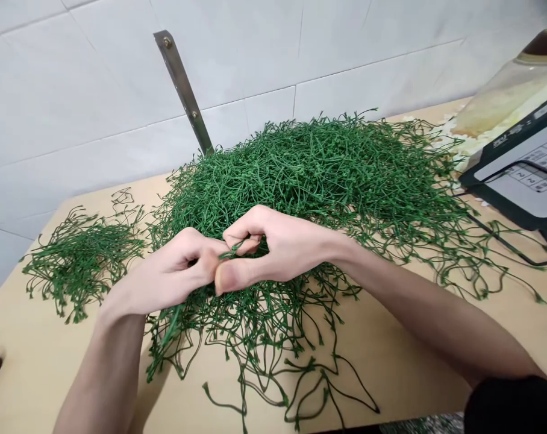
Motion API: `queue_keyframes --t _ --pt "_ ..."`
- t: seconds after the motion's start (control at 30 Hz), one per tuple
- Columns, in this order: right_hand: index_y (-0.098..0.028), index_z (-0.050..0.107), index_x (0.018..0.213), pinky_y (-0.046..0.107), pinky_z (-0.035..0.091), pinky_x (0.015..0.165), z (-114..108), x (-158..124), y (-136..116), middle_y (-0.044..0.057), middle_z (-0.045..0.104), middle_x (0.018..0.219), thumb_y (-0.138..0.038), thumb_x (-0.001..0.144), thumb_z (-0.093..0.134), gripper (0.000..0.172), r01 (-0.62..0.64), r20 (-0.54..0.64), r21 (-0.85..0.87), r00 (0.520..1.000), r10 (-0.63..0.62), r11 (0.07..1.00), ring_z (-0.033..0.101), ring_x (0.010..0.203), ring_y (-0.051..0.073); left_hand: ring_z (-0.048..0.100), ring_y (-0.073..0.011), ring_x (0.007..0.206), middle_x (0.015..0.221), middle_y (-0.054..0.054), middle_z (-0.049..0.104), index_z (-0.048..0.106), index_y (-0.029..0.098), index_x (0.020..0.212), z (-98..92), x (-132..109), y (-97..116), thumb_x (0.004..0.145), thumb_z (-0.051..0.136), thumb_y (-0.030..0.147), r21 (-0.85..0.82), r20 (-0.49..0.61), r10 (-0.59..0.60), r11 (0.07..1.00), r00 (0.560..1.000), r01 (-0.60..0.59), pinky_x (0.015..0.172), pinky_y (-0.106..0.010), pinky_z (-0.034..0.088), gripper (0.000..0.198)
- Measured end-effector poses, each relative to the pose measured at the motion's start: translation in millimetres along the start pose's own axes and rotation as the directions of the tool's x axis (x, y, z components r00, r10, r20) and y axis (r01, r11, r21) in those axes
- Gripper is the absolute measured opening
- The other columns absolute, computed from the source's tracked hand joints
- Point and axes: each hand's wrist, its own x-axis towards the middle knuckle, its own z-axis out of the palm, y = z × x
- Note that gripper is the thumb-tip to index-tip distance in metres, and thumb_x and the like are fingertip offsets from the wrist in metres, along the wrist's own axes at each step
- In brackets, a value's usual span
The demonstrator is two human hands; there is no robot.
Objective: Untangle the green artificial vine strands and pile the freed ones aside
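Note:
My left hand [181, 271] and my right hand [273, 244] meet over the front of a large heap of thin green artificial stems [309, 163]. Thumb and fingers of both are closed at the same spot, where a short bit of green stem [234, 248] shows between them. Below my left hand hangs a bundle of green stems [167, 337], which seems to come out of its grip, though the palm hides where it is held. More stems lie loose under my wrists and toward the table's front edge, many with small split tips.
A smaller pile of green stems [86, 253] lies at the left of the wooden table [404, 367]. A metal bracket [185, 96] stands against the tiled wall. At the right are a dark-framed device with a printed panel [535, 175], a black cable and a clear container [494, 96].

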Motion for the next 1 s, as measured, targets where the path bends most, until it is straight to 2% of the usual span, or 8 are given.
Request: queue_keyframes --t 0.1,0.23,0.37,0.5,0.63,0.73,0.83,1.0 --pt "-0.021 0.023 0.058 0.026 0.008 0.047 9.9 5.7 11.1 -0.008 0.018 0.058 -0.059 0.062 0.081 0.07 0.13 -0.05 0.235 0.991 -0.121 0.963 0.014 0.052 0.005 0.016 -0.0093 0.046 0.049 0.005 0.021 0.031 0.019 0.049 4.8 -1.8 -3.9 0.09 0.043 0.063 -0.134 0.042 0.123 0.984 0.992 -0.116 0.042 -0.027 0.018 0.06" --pt "-0.021 0.016 0.054 0.025 0.01 0.047 19.1 11.3 16.3 -0.009 0.016 0.055 -0.045 0.053 0.09 0.078 0.224 -0.195 0.327 0.967 -0.166 0.918 0.013 0.051 0.004 0.013 -0.0067 0.046 0.047 0.006 0.018 0.025 0.017 0.049 12.9 -1.8 -8.2 0.085 0.064 0.046 -0.214 -0.102 0.133 0.965 0.986 -0.152 0.043 -0.025 0.013 0.06" --pt "-0.022 0.011 0.054 0.026 0.014 0.048 10.4 10.9 12.6 -0.01 0.012 0.052 -0.044 0.057 0.088 0.081 0.394 -0.479 0.273 0.847 -0.231 0.877 0.013 0.049 0.004 0.016 -0.006 0.044 0.046 0.007 0.019 0.024 0.015 0.047 8.7 -1.3 -11.5 0.079 0.072 0.049 -0.278 -0.351 0.107 0.937 0.93 -0.213 0.044 -0.024 0.015 0.066" --pt "-0.019 0.033 0.05 0.025 0.019 0.049 -17.5 -2.8 0.6 -0.009 0.025 0.053 -0.045 0.057 0.088 0.061 0.077 -0.239 -0.176 0.964 -0.118 0.981 0.022 0.05 0.005 0.028 -0.0106 0.045 0.048 0.003 0.035 0.045 0.02 0.049 -4.7 -2.9 -11.2 0.082 0.062 0.06 -0.093 -0.209 -0.017 0.996 0.978 -0.002 0.045 -0.028 0.023 0.055" --pt "-0.017 0.073 0.077 0.03 0.042 0.068 -38.1 -16.3 -7.7 0.002 0.064 0.076 -0.052 0.07 0.077 0.036 -0.108 -0.224 -0.556 0.974 -0.024 0.824 0.056 0.073 0.015 0.056 -0.0176 0.061 0.067 -0.004 0.064 0.069 0.022 0.071 -10.2 -1.8 -8.5 0.096 0.035 0.054 0.047 -0.129 -0.162 0.984 0.978 0.169 0.057 -0.029 0.041 0.054" --pt "-0.018 0.078 0.087 0.036 0.044 0.085 -39.9 -17.3 -9.4 0.006 0.072 0.095 -0.047 0.081 0.069 0.031 -0.086 -0.28 -0.602 0.954 -0.108 0.794 0.062 0.09 0.02 0.059 -0.0177 0.067 0.07 -0.002 0.065 0.067 0.021 0.077 -8.9 0.6 -4.9 0.094 0.045 0.048 0.12 -0.14 -0.224 0.963 0.964 0.242 0.058 -0.027 0.04 0.04" --pt "-0.017 0.078 0.089 0.035 0.045 0.083 -34.6 -13.2 -9.7 0.006 0.074 0.095 -0.04 0.088 0.063 0.027 -0.049 -0.292 -0.543 0.947 -0.133 0.838 0.064 0.087 0.019 0.059 -0.0157 0.07 0.076 0.0 0.068 0.066 0.019 0.081 -7.2 2.1 -0.3 0.096 0.044 0.045 0.11 -0.099 -0.264 0.955 0.959 0.274 0.061 -0.025 0.041 0.037" --pt "-0.014 0.075 0.093 0.03 0.045 0.082 -27.5 -6.7 -7.5 0.004 0.074 0.095 -0.032 0.087 0.066 0.021 0.04 -0.145 -0.454 0.982 -0.119 0.89 0.063 0.086 0.015 0.046 -0.0117 0.059 0.067 0.002 0.058 0.065 0.018 0.078 -6.8 1.3 2.2 0.096 0.045 0.045 0.122 -0.096 -0.264 0.954 0.96 0.275 0.054 -0.025 0.033 0.038"
